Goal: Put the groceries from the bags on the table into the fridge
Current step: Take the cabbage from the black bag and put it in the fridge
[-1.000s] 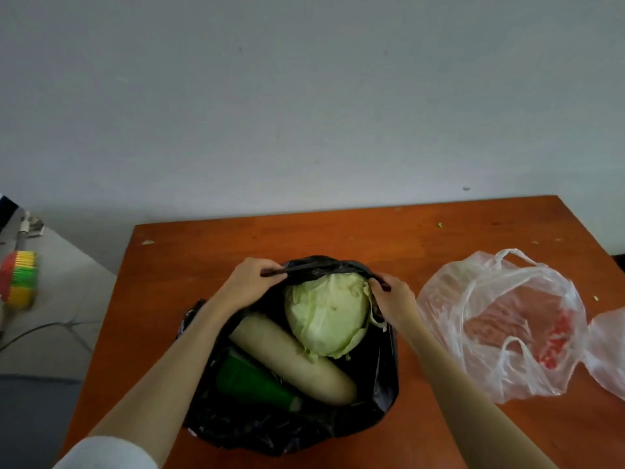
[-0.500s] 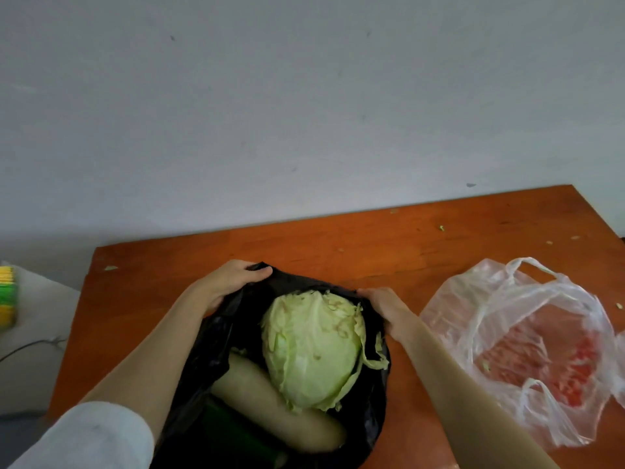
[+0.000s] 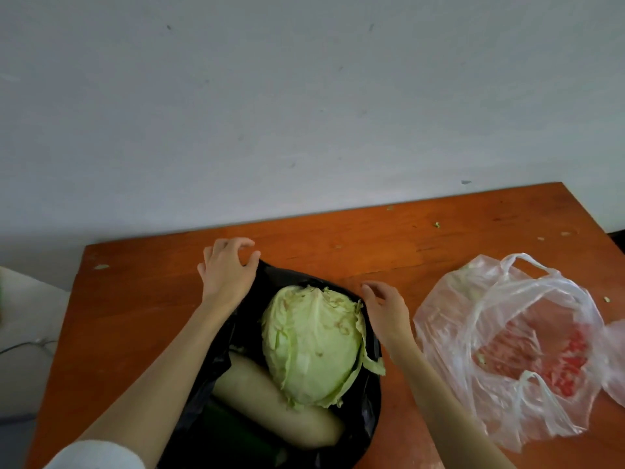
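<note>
A black plastic bag (image 3: 367, 424) lies open on the orange wooden table (image 3: 142, 299). Inside it rest a pale green cabbage (image 3: 311, 346), a long white radish (image 3: 270, 401) and a dark green vegetable (image 3: 230, 431), partly hidden. My left hand (image 3: 228, 272) hovers at the bag's far left rim with fingers spread, holding nothing. My right hand (image 3: 385, 311) lies flat beside the cabbage at the bag's right rim, fingers apart. A clear plastic bag (image 3: 507, 346) with red and pale contents sits to the right.
A grey wall rises right behind the table's far edge. Small green scraps (image 3: 437, 225) dot the table's far right. A second clear bag (image 3: 614, 360) peeks in at the right border. Pale floor with a cable (image 3: 23, 346) lies to the left.
Both hands have let go of the black bag's handles and opened out. The bag's mouth has spread wide and the cabbage is more exposed. The view has shifted closer.
</note>
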Demonstrator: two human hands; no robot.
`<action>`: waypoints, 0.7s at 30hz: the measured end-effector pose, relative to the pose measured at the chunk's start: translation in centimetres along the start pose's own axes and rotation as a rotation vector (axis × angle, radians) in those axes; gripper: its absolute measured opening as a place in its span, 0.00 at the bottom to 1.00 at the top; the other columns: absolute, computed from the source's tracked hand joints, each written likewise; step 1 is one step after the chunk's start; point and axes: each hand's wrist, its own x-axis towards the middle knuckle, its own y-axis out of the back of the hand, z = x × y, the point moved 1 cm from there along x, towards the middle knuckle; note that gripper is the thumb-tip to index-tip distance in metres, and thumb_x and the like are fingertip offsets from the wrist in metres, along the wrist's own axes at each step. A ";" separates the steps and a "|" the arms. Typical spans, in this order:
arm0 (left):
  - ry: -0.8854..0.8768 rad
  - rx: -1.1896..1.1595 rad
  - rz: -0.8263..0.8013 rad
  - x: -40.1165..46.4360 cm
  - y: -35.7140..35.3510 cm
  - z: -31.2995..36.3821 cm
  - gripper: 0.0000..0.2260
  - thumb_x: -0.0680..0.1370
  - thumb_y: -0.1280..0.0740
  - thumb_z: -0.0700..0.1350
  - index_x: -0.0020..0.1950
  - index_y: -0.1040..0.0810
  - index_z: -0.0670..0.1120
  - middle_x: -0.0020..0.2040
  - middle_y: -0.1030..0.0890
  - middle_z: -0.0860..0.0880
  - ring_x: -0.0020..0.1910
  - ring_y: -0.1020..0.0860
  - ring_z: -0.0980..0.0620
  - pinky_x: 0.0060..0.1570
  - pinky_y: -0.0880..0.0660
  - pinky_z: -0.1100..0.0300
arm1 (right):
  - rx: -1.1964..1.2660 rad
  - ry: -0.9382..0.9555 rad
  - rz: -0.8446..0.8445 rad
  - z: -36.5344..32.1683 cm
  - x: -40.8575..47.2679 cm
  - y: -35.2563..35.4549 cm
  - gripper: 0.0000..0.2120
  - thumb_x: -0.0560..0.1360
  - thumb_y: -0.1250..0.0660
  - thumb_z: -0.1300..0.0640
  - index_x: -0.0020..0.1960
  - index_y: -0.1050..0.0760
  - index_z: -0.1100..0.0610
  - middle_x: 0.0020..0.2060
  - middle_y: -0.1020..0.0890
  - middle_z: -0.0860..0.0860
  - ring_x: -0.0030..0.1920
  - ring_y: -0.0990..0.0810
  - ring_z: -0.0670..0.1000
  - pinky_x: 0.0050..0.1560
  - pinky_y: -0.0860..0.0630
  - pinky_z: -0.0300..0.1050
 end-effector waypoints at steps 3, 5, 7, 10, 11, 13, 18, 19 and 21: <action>-0.216 -0.075 0.139 -4.4 0.7 1.7 0.05 0.77 0.37 0.42 0.51 0.22 0.48 0.51 0.24 0.48 0.53 0.28 0.45 0.54 0.35 0.55 | -0.025 0.057 0.159 0.4 -3.0 -0.1 0.12 0.79 0.41 0.54 0.58 0.24 0.57 0.55 0.25 0.53 0.50 0.28 0.46 0.49 0.34 0.37; -0.221 -0.137 0.035 -7.6 0.4 2.0 0.07 0.78 0.38 0.46 0.53 0.24 0.47 0.49 0.26 0.50 0.51 0.26 0.48 0.53 0.31 0.57 | -0.015 0.027 0.148 1.4 -4.4 -0.7 0.11 0.79 0.41 0.52 0.56 0.25 0.57 0.52 0.25 0.52 0.46 0.29 0.45 0.44 0.35 0.36; -0.114 -0.180 -0.107 -10.5 -0.3 2.0 0.16 0.78 0.40 0.54 0.61 0.28 0.47 0.56 0.29 0.50 0.57 0.29 0.50 0.58 0.31 0.57 | -0.008 -0.021 0.085 2.3 -5.3 -1.5 0.16 0.79 0.43 0.48 0.57 0.26 0.59 0.51 0.24 0.53 0.44 0.29 0.46 0.39 0.36 0.36; 0.032 -0.205 -0.219 -13.4 -1.5 1.7 0.28 0.75 0.39 0.60 0.72 0.40 0.50 0.69 0.40 0.48 0.68 0.38 0.47 0.63 0.35 0.54 | 0.034 -0.088 -0.007 2.9 -6.4 -2.3 0.22 0.79 0.47 0.43 0.61 0.27 0.57 0.47 0.24 0.49 0.45 0.26 0.46 0.39 0.33 0.38; 0.075 -0.260 -0.238 -13.8 -1.6 1.7 0.31 0.75 0.38 0.60 0.73 0.44 0.51 0.71 0.42 0.47 0.69 0.39 0.47 0.64 0.35 0.53 | 0.077 -0.111 -0.037 2.9 -6.7 -2.6 0.20 0.79 0.48 0.43 0.62 0.29 0.55 0.45 0.25 0.48 0.42 0.25 0.43 0.38 0.33 0.35; 0.141 -0.353 -0.270 -13.9 -1.7 1.7 0.34 0.74 0.37 0.61 0.75 0.48 0.52 0.73 0.45 0.47 0.70 0.39 0.46 0.63 0.35 0.52 | 0.089 -0.129 -0.115 2.5 -7.0 -3.3 0.22 0.80 0.48 0.44 0.71 0.37 0.53 0.49 0.24 0.49 0.43 0.22 0.43 0.38 0.33 0.33; 0.212 -0.439 -0.310 -13.3 -1.2 0.6 0.36 0.74 0.38 0.62 0.76 0.50 0.52 0.75 0.43 0.47 0.71 0.38 0.47 0.65 0.36 0.54 | -0.069 0.001 -0.030 1.8 -6.9 -4.2 0.26 0.78 0.45 0.46 0.71 0.35 0.59 0.52 0.26 0.56 0.53 0.27 0.58 0.52 0.31 0.48; 0.223 -0.477 -0.327 -13.3 -1.1 0.4 0.36 0.74 0.38 0.62 0.76 0.50 0.53 0.74 0.41 0.48 0.71 0.37 0.48 0.65 0.36 0.55 | -0.019 -0.002 -0.049 1.6 -6.9 -4.0 0.28 0.76 0.45 0.43 0.71 0.34 0.58 0.48 0.27 0.54 0.49 0.27 0.56 0.49 0.32 0.47; 0.255 -0.540 -0.371 -13.1 -1.1 0.2 0.37 0.74 0.38 0.63 0.76 0.51 0.53 0.73 0.38 0.49 0.70 0.35 0.48 0.65 0.35 0.55 | 0.083 0.002 -0.080 1.4 -6.8 -3.7 0.27 0.68 0.46 0.35 0.59 0.25 0.48 0.38 0.37 0.46 0.36 0.37 0.45 0.36 0.38 0.39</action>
